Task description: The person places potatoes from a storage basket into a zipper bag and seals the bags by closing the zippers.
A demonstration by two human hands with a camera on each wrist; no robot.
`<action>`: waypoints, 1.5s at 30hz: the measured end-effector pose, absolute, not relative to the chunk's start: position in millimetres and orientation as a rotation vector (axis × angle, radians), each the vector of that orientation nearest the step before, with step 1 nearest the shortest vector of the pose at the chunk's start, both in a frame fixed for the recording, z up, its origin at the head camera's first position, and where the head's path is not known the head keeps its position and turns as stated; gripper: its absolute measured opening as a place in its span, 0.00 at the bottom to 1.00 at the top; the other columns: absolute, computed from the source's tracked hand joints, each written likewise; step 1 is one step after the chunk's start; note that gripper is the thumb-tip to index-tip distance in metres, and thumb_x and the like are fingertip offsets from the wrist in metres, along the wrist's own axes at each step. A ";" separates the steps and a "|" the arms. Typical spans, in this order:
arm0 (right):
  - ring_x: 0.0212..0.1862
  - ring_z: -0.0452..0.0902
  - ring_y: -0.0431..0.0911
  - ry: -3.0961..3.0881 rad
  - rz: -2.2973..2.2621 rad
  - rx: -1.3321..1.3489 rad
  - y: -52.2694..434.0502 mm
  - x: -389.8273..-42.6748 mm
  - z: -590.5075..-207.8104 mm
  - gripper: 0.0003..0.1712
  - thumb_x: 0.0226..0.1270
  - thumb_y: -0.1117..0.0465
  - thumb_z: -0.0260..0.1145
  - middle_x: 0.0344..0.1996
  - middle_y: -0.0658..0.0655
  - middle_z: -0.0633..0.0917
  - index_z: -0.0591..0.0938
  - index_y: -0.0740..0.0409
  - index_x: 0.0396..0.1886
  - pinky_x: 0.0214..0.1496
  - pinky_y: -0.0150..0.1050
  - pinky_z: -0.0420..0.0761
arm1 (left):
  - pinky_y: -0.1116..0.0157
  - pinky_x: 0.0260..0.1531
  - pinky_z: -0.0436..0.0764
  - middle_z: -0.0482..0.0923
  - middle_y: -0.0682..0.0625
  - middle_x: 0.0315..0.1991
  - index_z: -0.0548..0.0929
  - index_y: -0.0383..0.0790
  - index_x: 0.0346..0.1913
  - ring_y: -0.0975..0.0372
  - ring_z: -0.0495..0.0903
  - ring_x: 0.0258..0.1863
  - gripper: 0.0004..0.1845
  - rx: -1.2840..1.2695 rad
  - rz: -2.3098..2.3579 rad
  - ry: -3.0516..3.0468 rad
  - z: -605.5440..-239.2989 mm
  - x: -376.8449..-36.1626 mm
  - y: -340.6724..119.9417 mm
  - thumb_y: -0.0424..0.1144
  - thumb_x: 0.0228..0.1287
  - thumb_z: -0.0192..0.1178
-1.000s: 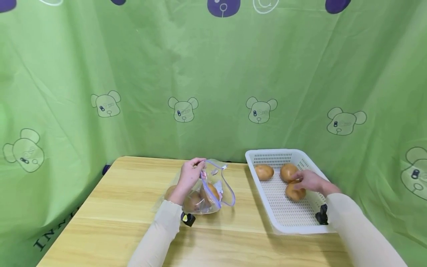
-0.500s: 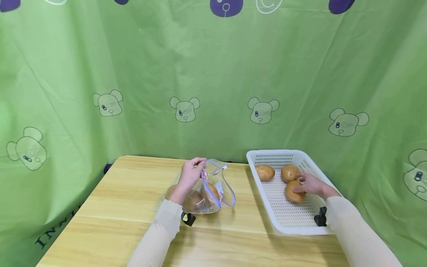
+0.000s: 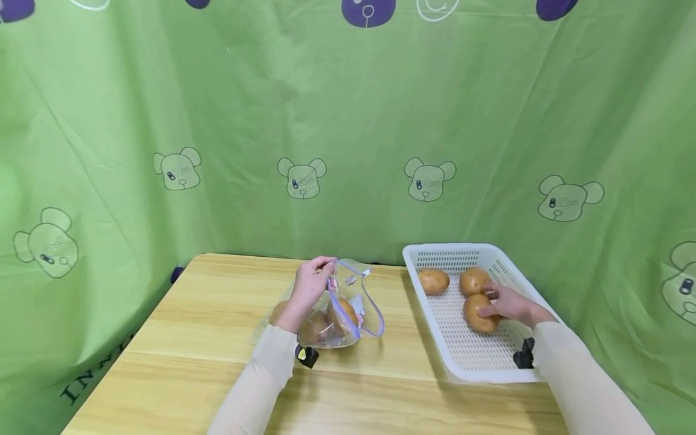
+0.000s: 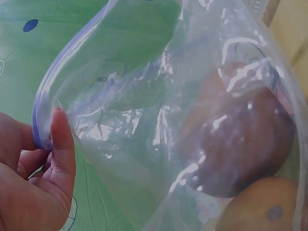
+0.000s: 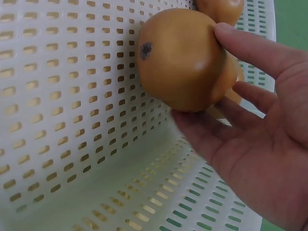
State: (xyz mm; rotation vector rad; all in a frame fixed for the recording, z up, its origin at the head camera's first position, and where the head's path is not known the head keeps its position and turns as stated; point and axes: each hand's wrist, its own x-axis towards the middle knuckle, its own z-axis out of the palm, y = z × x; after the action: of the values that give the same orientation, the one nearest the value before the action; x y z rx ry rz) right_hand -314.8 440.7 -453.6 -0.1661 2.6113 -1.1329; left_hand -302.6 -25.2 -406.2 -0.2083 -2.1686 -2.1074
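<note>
Three potatoes (image 3: 433,281) in the white basket (image 3: 462,356), on the right side of the table (image 3: 190,338), seen from the head. Right hand (image 3: 505,302) on the nearest potato (image 3: 478,314), fingers curled over its top and side. Left hand (image 3: 310,287) well apart, pinching the rim of a clear bag (image 3: 353,308) with more of them inside.

From the left wrist: thumb (image 4: 62,149) and fingers pressed together on the bag's (image 4: 144,120) purple zip edge, mouth held wide. Thin, floppy, shiny plastic, so probably best held by that firmer edge.

From the right wrist: fingers (image 5: 250,48) a little apart, wrapped round the nearest potato (image 5: 183,57), touching the basket's (image 5: 57,96) holey side. Probably hard, round and a bit heavy, with smooth skin, so easy to let slip or roll. Best gripped round the fat middle, thumb on one side, fingers on the other. Not likely to break.
</note>
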 end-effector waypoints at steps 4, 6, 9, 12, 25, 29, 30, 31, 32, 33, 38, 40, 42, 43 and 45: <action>0.51 0.72 0.64 2.497 -1.196 -0.051 441.3 -313.3 -454.4 0.50 0.60 0.60 0.68 0.58 0.82 0.60 0.47 0.77 0.67 0.42 0.56 0.81 | 0.71 0.21 0.81 0.76 0.42 0.32 0.80 0.31 0.52 0.65 0.74 0.18 0.13 -0.201 -2.122 -2.169 -405.3 -302.7 -25.4 0.29 0.68 0.51; 0.52 0.71 0.63 2.452 -1.220 -0.015 441.6 -312.6 -455.4 0.51 0.60 0.60 0.68 0.58 0.80 0.61 0.45 0.75 0.69 0.42 0.57 0.81 | 0.72 0.21 0.81 0.76 0.42 0.32 0.80 0.30 0.52 0.65 0.74 0.19 0.13 -0.201 -2.127 -2.171 -405.6 -303.0 -25.5 0.29 0.68 0.52; 0.50 0.72 0.61 2.416 -1.250 -0.013 441.5 -312.3 -457.7 0.51 0.60 0.60 0.68 0.56 0.78 0.64 0.45 0.74 0.69 0.42 0.57 0.81 | 0.72 0.21 0.80 0.76 0.41 0.32 0.79 0.30 0.52 0.65 0.74 0.19 0.13 -0.211 -2.132 -2.170 -406.4 -303.5 -25.8 0.29 0.68 0.52; 0.47 0.75 0.58 2.405 -1.260 -0.037 440.4 -312.7 -459.3 0.50 0.59 0.62 0.68 0.54 0.77 0.66 0.46 0.74 0.69 0.43 0.55 0.81 | 0.73 0.21 0.79 0.76 0.41 0.32 0.79 0.29 0.53 0.66 0.74 0.19 0.13 -0.223 -2.116 -2.179 -407.7 -304.3 -26.1 0.30 0.68 0.53; 0.44 0.76 0.52 2.508 -1.144 -0.105 433.3 -314.9 -453.1 0.42 0.55 0.62 0.69 0.49 0.68 0.75 0.60 0.76 0.64 0.40 0.46 0.81 | 0.73 0.20 0.79 0.76 0.43 0.30 0.79 0.27 0.52 0.66 0.74 0.18 0.14 -0.239 -2.116 -2.154 -406.6 -302.3 -26.3 0.29 0.67 0.52; 0.43 0.77 0.51 2.530 -1.155 -0.133 428.6 -315.3 -447.5 0.45 0.54 0.63 0.68 0.49 0.70 0.74 0.56 0.79 0.65 0.39 0.44 0.82 | 0.73 0.20 0.79 0.77 0.40 0.31 0.78 0.26 0.52 0.66 0.74 0.18 0.14 -0.240 -2.117 -2.149 -407.3 -302.1 -26.8 0.28 0.67 0.51; 0.43 0.77 0.51 2.534 -1.157 -0.146 427.3 -315.2 -445.9 0.46 0.54 0.63 0.67 0.50 0.71 0.74 0.55 0.79 0.65 0.39 0.43 0.82 | 0.73 0.20 0.79 0.77 0.39 0.32 0.78 0.26 0.52 0.66 0.74 0.18 0.14 -0.240 -2.119 -2.148 -407.5 -302.2 -27.0 0.28 0.67 0.51; 0.43 0.77 0.51 2.536 -1.165 -0.153 425.9 -315.0 -444.0 0.47 0.54 0.63 0.67 0.50 0.72 0.73 0.54 0.79 0.66 0.39 0.44 0.82 | 0.73 0.20 0.79 0.77 0.39 0.32 0.78 0.26 0.52 0.66 0.74 0.18 0.14 -0.243 -2.123 -2.147 -407.5 -302.2 -26.8 0.28 0.67 0.51; 0.42 0.76 0.51 2.538 -1.170 -0.163 424.6 -314.7 -442.1 0.47 0.54 0.63 0.67 0.51 0.72 0.72 0.53 0.79 0.66 0.39 0.44 0.82 | 0.73 0.20 0.79 0.77 0.38 0.32 0.78 0.26 0.52 0.66 0.74 0.18 0.14 -0.241 -2.126 -2.147 -407.5 -302.3 -26.7 0.28 0.67 0.51; 0.42 0.76 0.51 2.546 -1.172 -0.173 423.5 -314.2 -439.8 0.47 0.53 0.63 0.68 0.51 0.72 0.71 0.53 0.79 0.66 0.38 0.44 0.82 | 0.73 0.20 0.79 0.77 0.38 0.32 0.78 0.26 0.52 0.66 0.74 0.18 0.14 -0.238 -2.129 -2.147 -407.4 -302.2 -26.6 0.28 0.67 0.51; 0.41 0.75 0.51 2.606 -1.159 -0.268 418.1 -313.5 -427.5 0.46 0.52 0.63 0.68 0.49 0.71 0.73 0.56 0.77 0.66 0.39 0.43 0.81 | 0.72 0.20 0.80 0.77 0.40 0.32 0.79 0.27 0.52 0.66 0.74 0.18 0.14 -0.219 -2.138 -2.145 -406.0 -301.1 -26.0 0.28 0.67 0.52; 0.42 0.74 0.50 2.647 -1.133 -0.330 416.0 -313.2 -422.0 0.44 0.51 0.62 0.68 0.48 0.68 0.75 0.60 0.75 0.65 0.40 0.41 0.79 | 0.72 0.20 0.80 0.77 0.41 0.31 0.79 0.28 0.52 0.66 0.74 0.18 0.13 -0.218 -2.136 -2.141 -405.4 -300.3 -25.7 0.28 0.67 0.52; 0.42 0.73 0.50 2.680 -1.119 -0.391 413.6 -312.4 -416.8 0.42 0.50 0.62 0.68 0.46 0.65 0.76 0.63 0.72 0.64 0.42 0.41 0.77 | 0.72 0.20 0.80 0.77 0.41 0.30 0.80 0.29 0.51 0.66 0.74 0.18 0.13 -0.223 -2.121 -2.144 -405.1 -299.8 -25.5 0.28 0.67 0.52; 0.42 0.72 0.50 2.689 -1.119 -0.415 412.1 -311.3 -413.8 0.41 0.50 0.63 0.68 0.46 0.65 0.76 0.63 0.72 0.64 0.43 0.41 0.76 | 0.72 0.20 0.80 0.76 0.42 0.30 0.80 0.29 0.51 0.66 0.74 0.18 0.13 -0.223 -2.116 -2.145 -405.2 -299.5 -25.4 0.28 0.67 0.52; 0.43 0.71 0.51 2.679 -1.139 -0.441 408.1 -308.2 -407.0 0.41 0.50 0.63 0.66 0.47 0.65 0.75 0.63 0.70 0.64 0.43 0.41 0.75 | 0.72 0.20 0.80 0.76 0.43 0.30 0.80 0.29 0.51 0.66 0.74 0.18 0.13 -0.225 -2.106 -2.149 -405.2 -299.0 -25.4 0.28 0.67 0.52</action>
State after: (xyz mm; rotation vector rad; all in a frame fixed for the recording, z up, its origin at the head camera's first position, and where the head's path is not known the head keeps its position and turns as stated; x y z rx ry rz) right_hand -308.2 408.1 -407.0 -0.4409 2.6785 -1.1392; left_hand -299.0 -25.4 -405.2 -0.2252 -2.1486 -2.1060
